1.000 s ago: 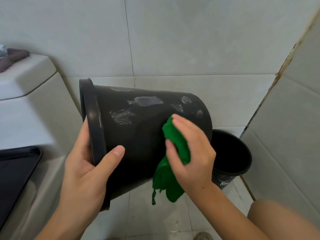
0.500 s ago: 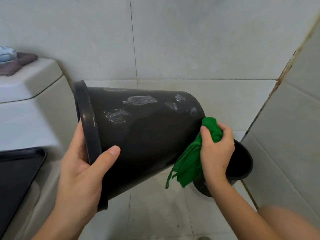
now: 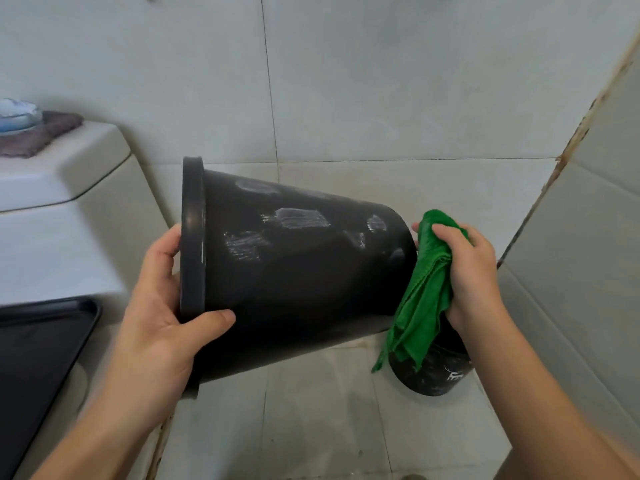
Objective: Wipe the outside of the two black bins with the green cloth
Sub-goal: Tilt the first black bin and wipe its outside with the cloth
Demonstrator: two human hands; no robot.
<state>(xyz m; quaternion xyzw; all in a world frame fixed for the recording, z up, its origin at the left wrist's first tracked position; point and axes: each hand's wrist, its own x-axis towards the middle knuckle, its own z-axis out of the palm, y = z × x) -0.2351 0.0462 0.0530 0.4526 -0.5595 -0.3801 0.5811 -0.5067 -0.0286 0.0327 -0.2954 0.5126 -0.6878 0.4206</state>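
Note:
A black bin [image 3: 294,271] lies on its side in the air, rim to the left, with whitish smears on its wall. My left hand [image 3: 162,320] grips its rim, thumb on the outer wall. My right hand [image 3: 467,271] holds the bunched green cloth [image 3: 422,292] against the bin's base end; the cloth hangs down below my fist. A second black bin [image 3: 440,372] stands on the floor behind the cloth, mostly hidden by it and by my right hand.
A white toilet tank [image 3: 59,188] stands at the left with a purple cloth [image 3: 41,133] and a blue item on its lid. The dark toilet seat [image 3: 38,348] is at lower left. Tiled walls close in behind and at the right.
My right hand slid the green cloth from the middle of the bin's wall rightward to its base end. The bin's base has tipped downward and its smeared side has turned more toward me.

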